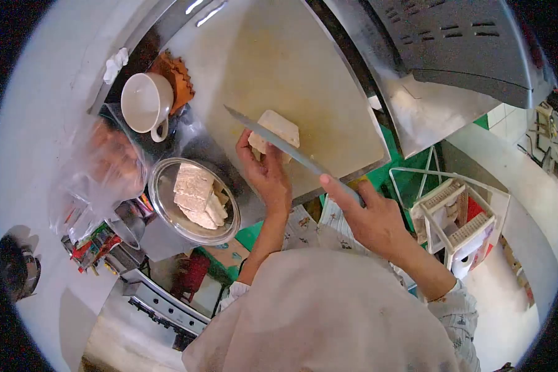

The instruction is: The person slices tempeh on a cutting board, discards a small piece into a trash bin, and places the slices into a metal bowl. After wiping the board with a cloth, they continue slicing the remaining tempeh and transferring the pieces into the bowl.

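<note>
My right hand point(376, 221) is wrapped round the handle of a long kitchen knife point(285, 146), index finger stretched along its top. The blade slants up to the left, crossing in front of a pale block that looks like tempeh point(280, 126). From the near left, my left hand point(268, 173) grips this block, fingers and thumb at its side. Whether the edge is cutting into the block cannot be made out. Beneath lies a large whitish cutting board point(254, 62). To the left, a clear glass bowl point(157, 214) contains several similar pale pieces point(197, 193).
A white cup point(141, 102) stands left of the board beside a brown jagged-edged item point(178, 77). Below it is a clear plastic bag point(105, 164) with orange-brown contents. A grey metal appliance point(459, 43) borders the far right; a white rack point(456, 217) stands lower right.
</note>
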A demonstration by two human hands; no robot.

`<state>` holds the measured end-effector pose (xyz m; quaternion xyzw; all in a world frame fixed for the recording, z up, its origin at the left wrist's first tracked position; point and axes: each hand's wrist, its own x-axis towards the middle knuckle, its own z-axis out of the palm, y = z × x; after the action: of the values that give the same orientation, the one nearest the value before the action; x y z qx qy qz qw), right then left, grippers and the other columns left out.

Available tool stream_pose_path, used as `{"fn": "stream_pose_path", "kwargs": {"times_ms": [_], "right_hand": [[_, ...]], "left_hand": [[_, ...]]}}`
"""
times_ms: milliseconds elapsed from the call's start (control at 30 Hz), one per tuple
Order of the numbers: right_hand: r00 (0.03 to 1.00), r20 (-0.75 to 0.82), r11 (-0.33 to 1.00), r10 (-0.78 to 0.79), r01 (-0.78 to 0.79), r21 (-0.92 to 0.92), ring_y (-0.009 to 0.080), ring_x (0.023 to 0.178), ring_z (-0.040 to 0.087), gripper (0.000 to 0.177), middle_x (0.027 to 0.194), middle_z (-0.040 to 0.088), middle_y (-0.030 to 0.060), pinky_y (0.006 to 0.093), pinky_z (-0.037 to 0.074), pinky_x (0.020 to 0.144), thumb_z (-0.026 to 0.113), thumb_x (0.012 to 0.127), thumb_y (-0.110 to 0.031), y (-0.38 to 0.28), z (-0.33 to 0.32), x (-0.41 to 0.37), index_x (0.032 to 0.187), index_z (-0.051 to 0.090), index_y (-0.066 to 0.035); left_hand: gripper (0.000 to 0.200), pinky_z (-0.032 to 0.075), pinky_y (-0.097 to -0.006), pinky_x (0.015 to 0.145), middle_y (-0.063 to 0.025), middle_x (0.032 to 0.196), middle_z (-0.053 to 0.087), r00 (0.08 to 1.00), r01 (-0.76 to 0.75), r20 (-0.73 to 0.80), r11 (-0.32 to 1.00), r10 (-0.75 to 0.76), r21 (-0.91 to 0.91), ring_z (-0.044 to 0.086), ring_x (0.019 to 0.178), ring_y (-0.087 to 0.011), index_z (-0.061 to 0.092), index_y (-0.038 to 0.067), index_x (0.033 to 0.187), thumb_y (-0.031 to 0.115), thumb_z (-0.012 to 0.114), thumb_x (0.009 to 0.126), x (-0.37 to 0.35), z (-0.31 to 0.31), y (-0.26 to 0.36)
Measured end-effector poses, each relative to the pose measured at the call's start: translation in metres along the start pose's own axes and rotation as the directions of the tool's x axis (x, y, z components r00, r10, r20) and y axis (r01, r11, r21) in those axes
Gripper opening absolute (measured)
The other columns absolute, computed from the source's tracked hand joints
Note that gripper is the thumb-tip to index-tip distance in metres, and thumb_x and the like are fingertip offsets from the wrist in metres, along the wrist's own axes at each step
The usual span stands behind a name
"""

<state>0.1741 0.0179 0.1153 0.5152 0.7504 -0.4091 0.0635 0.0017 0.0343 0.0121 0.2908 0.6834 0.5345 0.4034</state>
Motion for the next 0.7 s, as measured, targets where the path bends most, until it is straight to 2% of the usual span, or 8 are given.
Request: {"fn": "stream_pose_path", "kwargs": {"times_ms": [67,167,367,533,600,667,700], "right_hand": [[0.999,0.04,0.999,0.013,-0.012,-0.036,0.0341,0.062,0.057,0.068,0.09,0.048,0.0156,0.042,0.05,0.049,0.052,0.079,-0.004,0.001,-0.0007,-0.0001,0.136,0.031,-0.033],[0.998,0.058,0.999,0.022,-0.024,0.033,0.0346,0.062,0.057,0.069,0.092,0.048,0.0163,0.0422,0.05,0.05,0.051,0.079,-0.003,0.0026,-0.0009,0.0008,0.136,0.031,-0.035],[1.0,0.028,0.998,-0.011,0.01,0.057,0.0354,0.065,0.058,0.071,0.09,0.049,0.0169,0.0425,0.051,0.052,0.051,0.078,-0.001,0.004,-0.0002,0.002,0.137,0.029,-0.033],[0.995,0.095,0.999,0.02,-0.024,0.04,0.0331,0.069,0.058,0.07,0.087,0.049,0.0149,0.0419,0.05,0.051,0.052,0.077,0.0,-0.0012,-0.0055,0.0016,0.137,0.032,-0.03],[0.997,0.075,0.999,0.02,-0.022,0.025,0.0323,0.068,0.058,0.07,0.086,0.049,0.0143,0.041,0.05,0.05,0.053,0.076,0.0,-0.0008,-0.0051,0.0022,0.137,0.032,-0.03],[0.998,0.054,1.0,0.021,-0.021,0.009,0.0315,0.068,0.058,0.07,0.085,0.049,0.0138,0.0401,0.05,0.049,0.053,0.076,0.0,0.001,-0.0034,0.0023,0.137,0.033,-0.029],[1.0,0.004,1.0,-0.012,0.012,0.029,0.0311,0.067,0.057,0.07,0.085,0.049,0.0135,0.0396,0.05,0.049,0.054,0.076,-0.001,0.0031,-0.0011,0.002,0.136,0.033,-0.029]], "left_hand": [[0.038,0.04,-0.0334,0.095,-0.0105,0.118,0.04,0.999,-0.053,0.006,0.997,0.053,0.055,0.045,0.109,-0.0196,0.036,0.0,0.122,0.012,0.052,0.09,-0.0001,0.0008,0.0006],[0.037,0.041,-0.0343,0.094,-0.0112,0.118,0.04,0.997,-0.076,0.002,0.996,0.076,0.039,0.045,0.108,-0.0203,0.036,0.0,0.122,0.01,0.052,0.09,0.0004,0.003,0.0026],[0.038,0.041,-0.0335,0.093,-0.0118,0.119,0.041,0.999,0.002,-0.048,1.0,-0.001,0.012,0.045,0.109,-0.0203,0.037,0.0,0.122,0.009,0.052,0.089,0.0007,0.0054,0.0035],[0.038,0.039,-0.0345,0.094,-0.0122,0.119,0.041,0.999,-0.017,-0.048,1.0,0.018,0.018,0.045,0.109,-0.0208,0.037,0.0,0.122,0.011,0.052,0.089,0.0014,0.0046,-0.0018],[0.038,0.038,-0.0349,0.095,-0.0123,0.119,0.041,0.998,-0.036,-0.042,0.999,0.037,0.028,0.045,0.109,-0.021,0.037,0.0,0.122,0.012,0.052,0.089,0.0009,0.0042,-0.0015],[0.04,0.037,-0.0346,0.095,-0.0126,0.119,0.041,0.996,0.07,-0.054,0.997,-0.068,0.029,0.044,0.11,-0.021,0.036,0.0,0.122,0.015,0.053,0.09,0.001,0.0033,-0.0016],[0.04,0.037,-0.0346,0.095,-0.0126,0.119,0.041,0.996,0.071,-0.053,0.997,-0.07,0.029,0.044,0.11,-0.021,0.036,0.0,0.122,0.015,0.053,0.09,0.0014,0.0039,-0.0014]]}}
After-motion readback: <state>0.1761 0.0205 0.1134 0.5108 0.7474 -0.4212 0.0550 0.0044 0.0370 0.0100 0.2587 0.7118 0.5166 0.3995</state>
